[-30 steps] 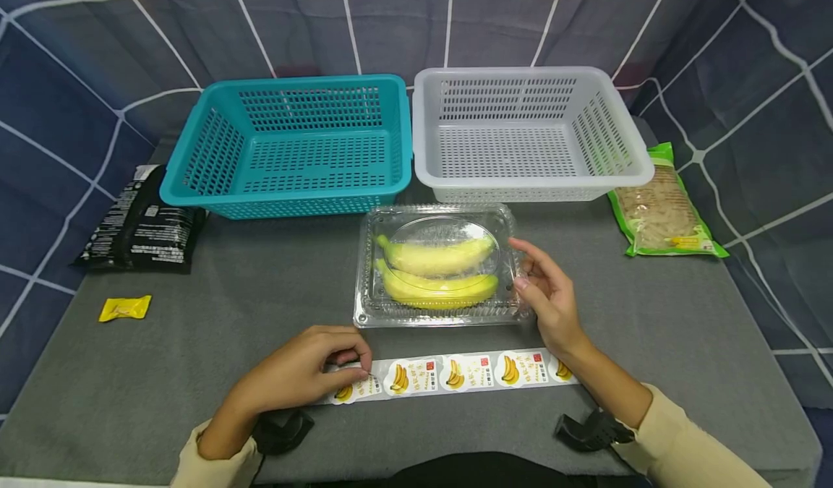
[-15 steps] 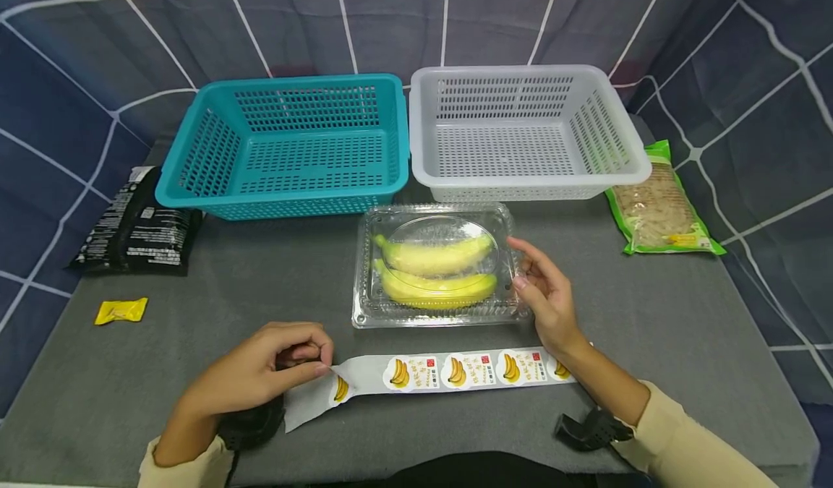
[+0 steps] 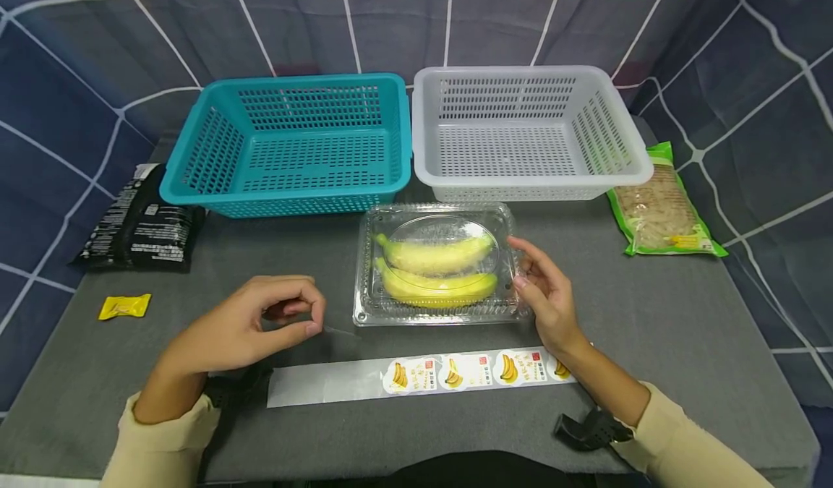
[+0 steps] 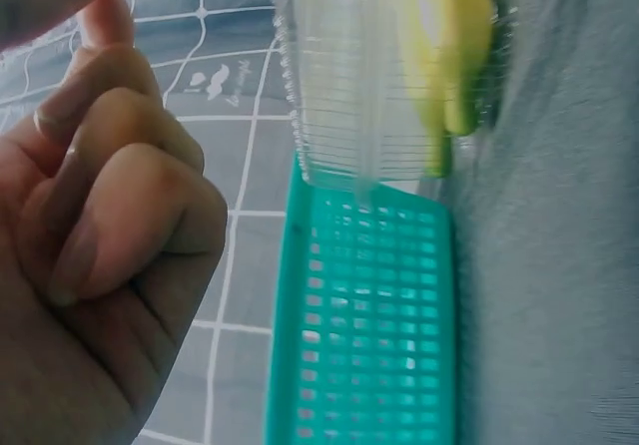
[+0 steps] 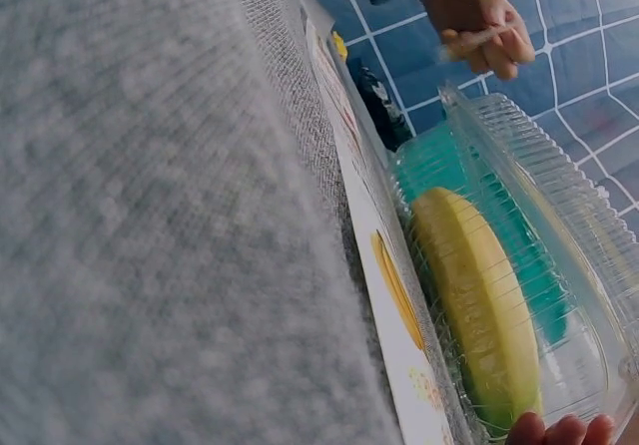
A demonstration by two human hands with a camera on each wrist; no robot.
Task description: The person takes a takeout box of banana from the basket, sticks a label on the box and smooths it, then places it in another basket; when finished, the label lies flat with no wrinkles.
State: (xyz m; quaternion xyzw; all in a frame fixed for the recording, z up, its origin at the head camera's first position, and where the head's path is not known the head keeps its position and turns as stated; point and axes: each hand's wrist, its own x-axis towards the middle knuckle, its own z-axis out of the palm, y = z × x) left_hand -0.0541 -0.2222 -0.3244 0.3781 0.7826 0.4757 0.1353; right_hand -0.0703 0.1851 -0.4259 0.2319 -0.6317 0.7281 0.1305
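Note:
My left hand [image 3: 257, 325] hovers left of the clear plastic box, pinching a peeled sticker [image 5: 474, 40] between thumb and forefinger; from the head it shows only as a thin edge. Two yellow bananas [image 3: 436, 289] lie inside the lidded clear box [image 3: 397, 318]. At the box's right side rests my right hand [image 3: 549, 300], thumb and fingertips against its edge. A strip of banana stickers [image 3: 455, 372] lies flat in front of the box, its left end bare backing. The right forearm covers the strip's right end.
A teal basket [image 3: 299, 202] and a white basket [image 3: 540, 184] stand behind the box. A black packet [image 3: 150, 224] and a small yellow wrapped sweet [image 3: 125, 306] lie on the left, a green-edged bag [image 3: 664, 206] on the right.
My left hand has peeled the leftmost sticker off the strip and lifted it leftward and up towards the box. The strip's end has dropped flat. My right hand has stayed at the box.

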